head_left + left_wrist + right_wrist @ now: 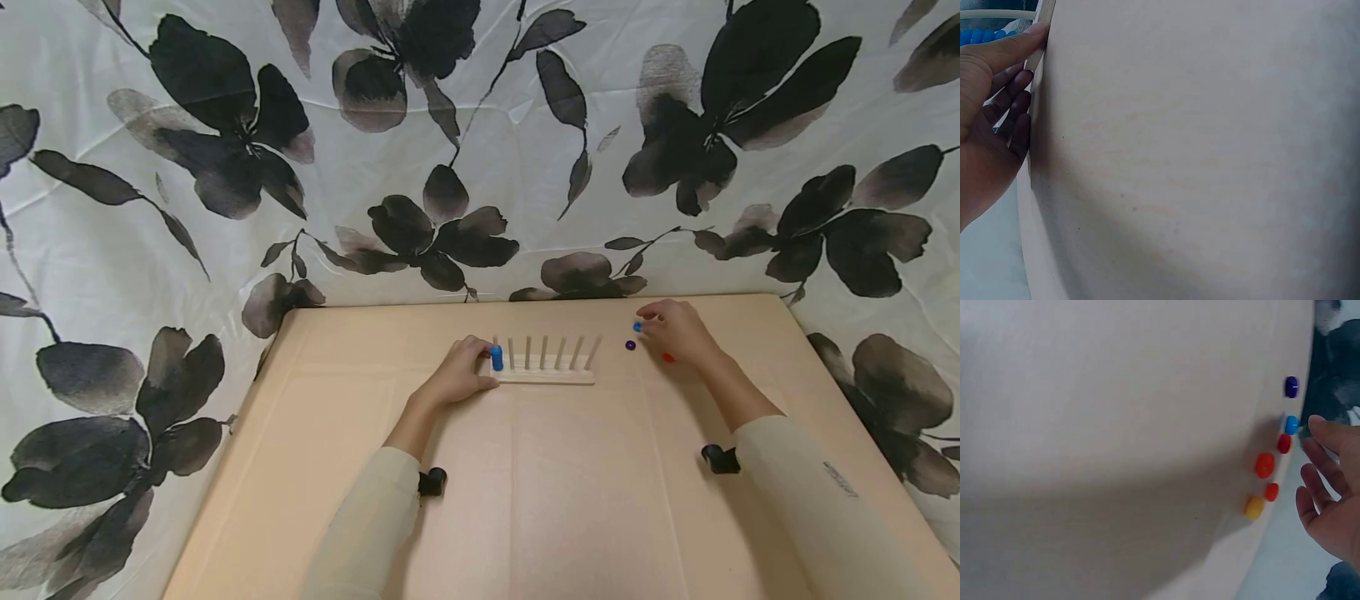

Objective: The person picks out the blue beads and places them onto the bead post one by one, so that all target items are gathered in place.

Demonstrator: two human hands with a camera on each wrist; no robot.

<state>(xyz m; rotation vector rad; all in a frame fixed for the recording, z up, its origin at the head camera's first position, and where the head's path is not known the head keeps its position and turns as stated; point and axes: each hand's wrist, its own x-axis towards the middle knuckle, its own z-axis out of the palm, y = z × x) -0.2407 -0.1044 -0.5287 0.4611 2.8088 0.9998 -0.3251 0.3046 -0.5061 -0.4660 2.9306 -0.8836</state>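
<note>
My left hand (459, 371) holds the left end of a wooden peg rack (547, 378), its thumb (1019, 45) on the front edge. Blue beads (497, 358) are stacked on the leftmost peg; the other pegs stand bare. Over at the right, my right hand (678, 329) hovers by a loose light blue bead (1292, 425), with thumb and fingers loosely bent. In the right wrist view a small gap shows between the thumb tip and that bead. A dark purple bead (630, 345) lies nearby on the board.
Close to the right hand lie red beads (1265, 465) and a yellow bead (1254, 507). The tan board (570, 483) ends just behind the rack, where a floral cloth (517, 158) rises. Black wrist straps (722, 459) sit at the sleeves.
</note>
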